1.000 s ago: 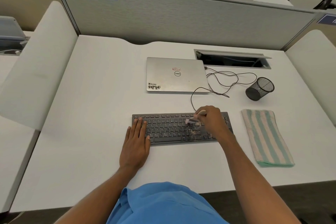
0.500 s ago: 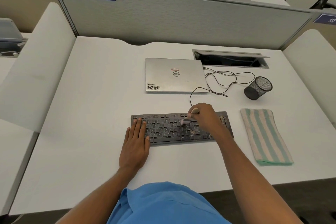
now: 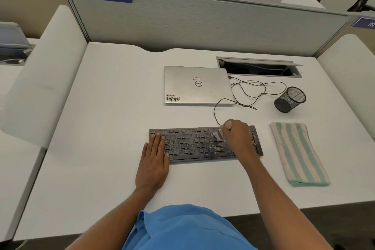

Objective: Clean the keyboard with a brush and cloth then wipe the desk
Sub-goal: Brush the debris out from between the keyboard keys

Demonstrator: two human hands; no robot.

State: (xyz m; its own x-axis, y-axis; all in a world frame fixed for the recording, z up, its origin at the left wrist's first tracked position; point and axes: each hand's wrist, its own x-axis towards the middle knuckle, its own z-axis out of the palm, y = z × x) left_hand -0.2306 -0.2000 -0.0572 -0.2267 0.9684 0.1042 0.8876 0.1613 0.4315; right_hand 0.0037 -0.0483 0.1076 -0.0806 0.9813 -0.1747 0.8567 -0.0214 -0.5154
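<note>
The right hand is gripping the brush, bristles touching the keyboard's upper-right keys; the left hand is pressing flat on its left end. The cloth is lying just right of the keyboard, nearer the right hand.

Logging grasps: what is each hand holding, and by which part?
Right hand grips the brush by its handle; left hand holds nothing, flat on the keyboard.
</note>
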